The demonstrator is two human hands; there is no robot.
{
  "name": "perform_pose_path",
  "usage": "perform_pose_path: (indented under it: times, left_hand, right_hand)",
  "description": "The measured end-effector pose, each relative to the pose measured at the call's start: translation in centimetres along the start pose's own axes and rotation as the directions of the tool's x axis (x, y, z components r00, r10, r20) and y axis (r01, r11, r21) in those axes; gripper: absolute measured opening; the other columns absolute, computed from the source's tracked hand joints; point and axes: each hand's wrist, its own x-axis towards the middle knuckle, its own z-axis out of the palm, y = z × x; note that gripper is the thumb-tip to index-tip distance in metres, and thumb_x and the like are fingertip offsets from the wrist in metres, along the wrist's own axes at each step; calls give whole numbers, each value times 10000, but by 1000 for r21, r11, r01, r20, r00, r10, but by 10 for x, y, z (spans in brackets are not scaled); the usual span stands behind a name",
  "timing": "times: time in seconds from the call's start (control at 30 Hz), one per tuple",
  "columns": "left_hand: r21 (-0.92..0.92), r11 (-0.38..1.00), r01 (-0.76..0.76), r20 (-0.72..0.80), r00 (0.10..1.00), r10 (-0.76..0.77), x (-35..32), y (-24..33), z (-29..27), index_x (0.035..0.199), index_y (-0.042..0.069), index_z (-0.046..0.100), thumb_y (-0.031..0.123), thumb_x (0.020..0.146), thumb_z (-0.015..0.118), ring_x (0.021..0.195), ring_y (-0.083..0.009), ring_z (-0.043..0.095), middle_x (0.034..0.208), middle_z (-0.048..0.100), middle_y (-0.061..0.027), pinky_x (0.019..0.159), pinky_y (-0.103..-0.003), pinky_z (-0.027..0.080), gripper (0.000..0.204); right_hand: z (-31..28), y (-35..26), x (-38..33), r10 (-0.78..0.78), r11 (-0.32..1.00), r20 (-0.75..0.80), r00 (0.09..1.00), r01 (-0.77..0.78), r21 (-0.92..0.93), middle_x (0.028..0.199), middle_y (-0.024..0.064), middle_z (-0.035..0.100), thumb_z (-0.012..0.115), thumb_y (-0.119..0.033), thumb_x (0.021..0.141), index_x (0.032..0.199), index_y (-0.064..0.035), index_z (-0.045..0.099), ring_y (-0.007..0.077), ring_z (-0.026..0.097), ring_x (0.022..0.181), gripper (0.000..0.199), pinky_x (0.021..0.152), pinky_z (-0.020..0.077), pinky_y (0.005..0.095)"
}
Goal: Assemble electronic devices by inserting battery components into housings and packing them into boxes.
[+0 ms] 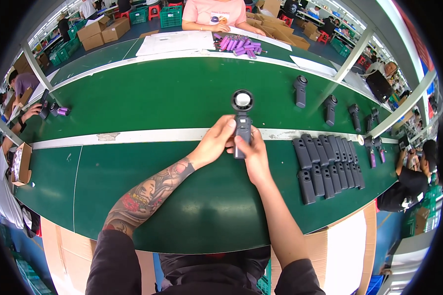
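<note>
Between my two hands stands a dark grey handheld fan (242, 127), its round head with a pale centre pointing away from me. My left hand (216, 139) is closed round the left side of its handle. With the thumb on the front of the handle, my right hand (252, 153) grips it from the lower right. Both hands are over the middle of the green table, beside the white strip. To the right of my right hand lie two rows of dark grey handle casings (314, 183), several in each row.
Several more fans (300, 92) stand on the far right of the green surface (147, 93). Purple battery cells (238, 45) lie heaped at the back, before a person in pink (214, 14). A person's hand (32, 112) holds a dark part at left, above an open cardboard box (21, 164).
</note>
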Motion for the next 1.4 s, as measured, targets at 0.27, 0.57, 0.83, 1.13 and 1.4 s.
perform_pose_path:
  times: [0.27,0.57,0.83,1.13,1.4]
  left_hand:
    - [-3,997,-76,41,996,76,4,-13,-3,1263,-6,554,353,1113,343,875,-175,606,1008,624,-113,832,-310,515,443]
    - [78,994,-82,-64,994,87,2,-16,-2,1224,17,587,302,1103,379,910,-179,602,1020,626,-98,857,-312,502,374]
    - [145,987,-67,-70,995,78,4,-21,-6,1201,-8,590,270,1098,391,899,-184,607,1046,631,-107,867,-315,502,356]
    - [154,987,-44,-28,998,49,11,-14,-2,1227,-11,587,228,1068,412,909,-182,618,1064,646,-111,901,-308,497,337]
    - [231,973,-1,-21,1000,6,-3,-1,4,1233,-4,584,222,1055,429,930,-143,591,1036,631,-83,912,-256,455,326]
  right_hand:
    - [-40,-10,8,148,815,343,928,-311,489,963,138,643,567,-239,1009,1241,8,543,139,601,702,340,584,480,246]
    - [-9,-16,1,64,995,-94,994,-71,-76,812,79,616,602,-232,1005,1145,21,573,131,539,573,290,517,455,232]
    - [-49,-29,12,225,927,89,970,-241,289,1131,187,652,610,-131,993,1276,137,487,152,636,796,408,720,545,239]
    - [-87,15,30,-307,889,-246,919,369,270,1220,156,630,607,27,925,1424,6,457,229,631,1066,521,986,503,311]
    - [-147,-128,-148,-322,906,-231,918,228,-357,1024,116,700,582,-54,997,1278,-14,543,164,667,850,286,786,550,279]
